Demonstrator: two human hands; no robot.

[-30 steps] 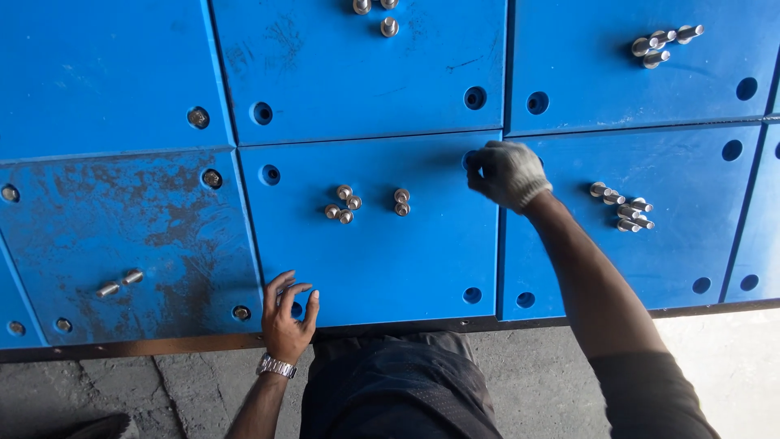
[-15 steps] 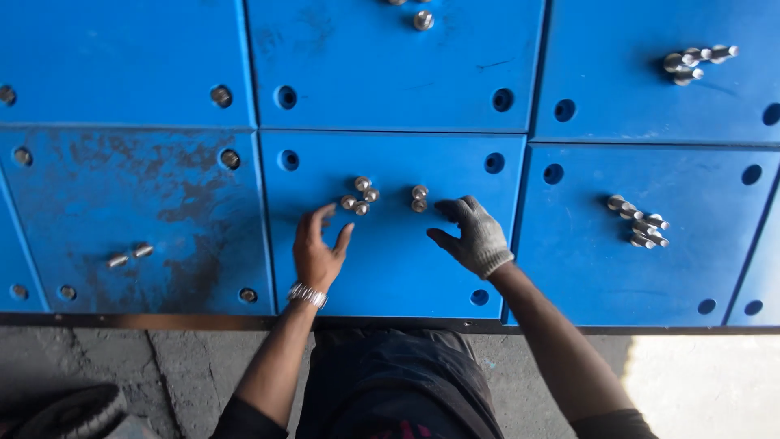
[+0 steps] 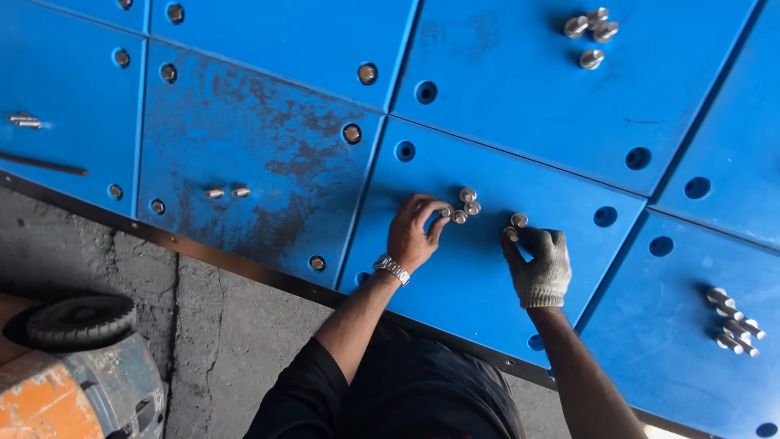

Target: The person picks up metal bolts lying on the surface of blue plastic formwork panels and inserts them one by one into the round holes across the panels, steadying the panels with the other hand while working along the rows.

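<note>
Head view: my bare left hand (image 3: 412,234) pinches one bolt of the cluster (image 3: 461,208); my gloved right hand (image 3: 539,264) grips two bolts (image 3: 514,225) on the blue panel (image 3: 479,284), tyre (image 3: 80,319) lower left.

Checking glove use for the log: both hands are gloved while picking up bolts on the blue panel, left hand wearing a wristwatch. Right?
Not quite. The head view shows only the right hand in a white knit glove; the left hand is bare and does wear the metal wristwatch. Both hands are at the loose bolts on the blue panel.
</note>
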